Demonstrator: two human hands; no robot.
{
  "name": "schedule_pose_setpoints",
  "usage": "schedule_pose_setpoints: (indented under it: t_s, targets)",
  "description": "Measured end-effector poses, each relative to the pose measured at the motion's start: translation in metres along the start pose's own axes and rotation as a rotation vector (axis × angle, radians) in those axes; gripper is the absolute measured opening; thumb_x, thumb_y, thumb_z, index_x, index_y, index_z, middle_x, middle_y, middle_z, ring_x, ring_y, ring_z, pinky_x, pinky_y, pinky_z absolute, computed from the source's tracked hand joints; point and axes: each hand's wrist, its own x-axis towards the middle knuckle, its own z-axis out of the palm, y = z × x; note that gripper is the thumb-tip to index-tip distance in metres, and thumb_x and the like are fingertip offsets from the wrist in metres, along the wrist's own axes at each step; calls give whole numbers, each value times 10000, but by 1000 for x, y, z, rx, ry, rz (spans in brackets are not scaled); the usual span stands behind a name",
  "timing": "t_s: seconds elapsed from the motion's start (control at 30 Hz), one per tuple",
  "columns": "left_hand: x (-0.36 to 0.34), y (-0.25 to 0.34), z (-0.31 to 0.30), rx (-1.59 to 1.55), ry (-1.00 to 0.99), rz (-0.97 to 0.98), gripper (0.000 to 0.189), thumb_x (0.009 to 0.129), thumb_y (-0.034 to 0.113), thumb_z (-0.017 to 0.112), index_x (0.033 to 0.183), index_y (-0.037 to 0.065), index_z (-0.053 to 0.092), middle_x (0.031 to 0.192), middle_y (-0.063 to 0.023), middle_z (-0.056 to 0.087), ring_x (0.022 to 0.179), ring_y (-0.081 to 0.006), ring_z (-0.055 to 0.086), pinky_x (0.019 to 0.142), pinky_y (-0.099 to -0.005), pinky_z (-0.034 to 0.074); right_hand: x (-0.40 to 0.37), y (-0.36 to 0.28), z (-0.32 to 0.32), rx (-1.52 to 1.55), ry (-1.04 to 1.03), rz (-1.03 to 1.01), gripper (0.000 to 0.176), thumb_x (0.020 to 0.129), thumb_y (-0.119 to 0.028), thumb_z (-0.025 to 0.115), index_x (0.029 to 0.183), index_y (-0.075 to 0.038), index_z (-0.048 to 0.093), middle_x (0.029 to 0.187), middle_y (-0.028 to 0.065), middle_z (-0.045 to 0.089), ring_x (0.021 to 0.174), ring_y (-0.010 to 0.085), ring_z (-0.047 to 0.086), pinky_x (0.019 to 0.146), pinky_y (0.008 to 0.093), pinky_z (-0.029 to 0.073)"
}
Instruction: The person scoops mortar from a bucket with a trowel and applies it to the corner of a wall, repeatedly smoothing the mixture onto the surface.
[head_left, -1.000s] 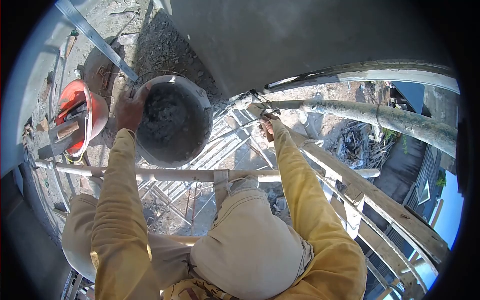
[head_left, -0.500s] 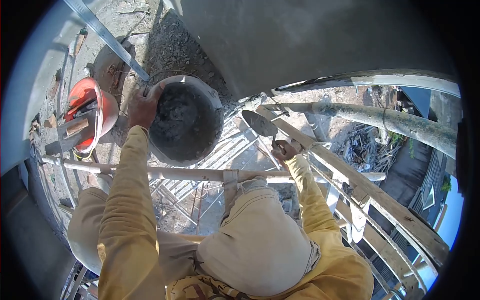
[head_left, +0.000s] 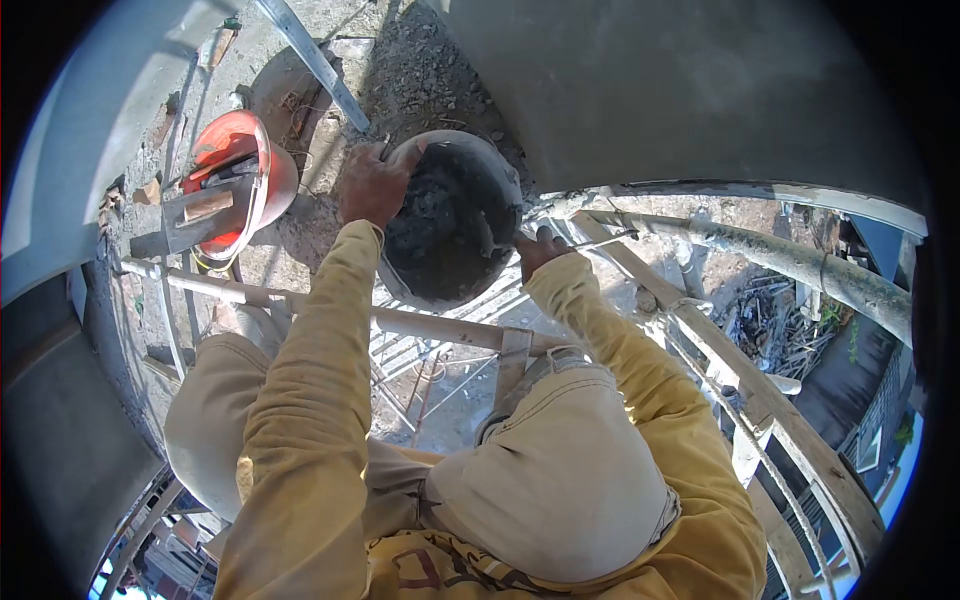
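Forearms reach forward, left grip clamped on bucket rim, right grip around trowel.

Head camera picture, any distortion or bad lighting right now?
Head view: wide-lens distortion bows the pipe, with black corners; head view: the big grey wall sits in shade; head view: the inside of the grey bucket is dark, leaving detail by the right hand murky.
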Motion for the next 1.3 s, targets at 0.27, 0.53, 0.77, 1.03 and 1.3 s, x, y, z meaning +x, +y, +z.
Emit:
schedule_pose_setpoints:
  t_s: [0.27, 0.53, 0.77, 1.03, 1.3]
  targets:
    - [10, -12, -7, -60, 21, 14, 666, 770, 641, 577, 963, 7, 647, 1031, -225, 599, 998, -389, 567, 868, -455, 432, 18, -15, 4, -124, -6, -223, 420, 763, -158, 621, 1176, -164, 545, 1089, 197, 560, 924, 411, 626, 773, 485, 532]
    - [10, -13, -6, -48, 92, 39, 676, 761, 643, 590, 986, 9, 652, 1036, -232, 600, 1012, -389, 565, 874, -456, 429, 29, -27, 13, -46, -1, -408, 313, 826, -238, 579, 1130, -161, 577, 1070, 174, 555, 923, 382, 628, 775, 472, 528]
    - [6, -5, -11, -109, 72, -2, 645, 755, 619, 612, 935, 2, 661, 985, -237, 624, 954, -395, 591, 847, -452, 442, 32, -29, 30, 261, -63, -340, 406, 819, -311, 596, 1208, -198, 561, 1085, 153, 565, 1021, 353, 594, 884, 442, 488]
    - [13, -18, -11, -128, -4, -103, 718, 753, 650, 595, 962, -35, 641, 977, -269, 627, 964, -414, 591, 852, -451, 441, -2, 8, 46, 647, 12, -362, 430, 831, -334, 595, 1240, -212, 541, 1099, 146, 577, 1023, 308, 589, 921, 386, 467]
    - [52, -116, 41, 352, 162, 448, 418, 910, 98, 489, 1303, 238, 484, 778, -152, 589, 658, -325, 607, 581, -428, 457, -107, 75, 12, 655, 138, -19, 437, 785, -271, 671, 1191, -135, 583, 1053, 153, 627, 955, 320, 620, 832, 370, 503]
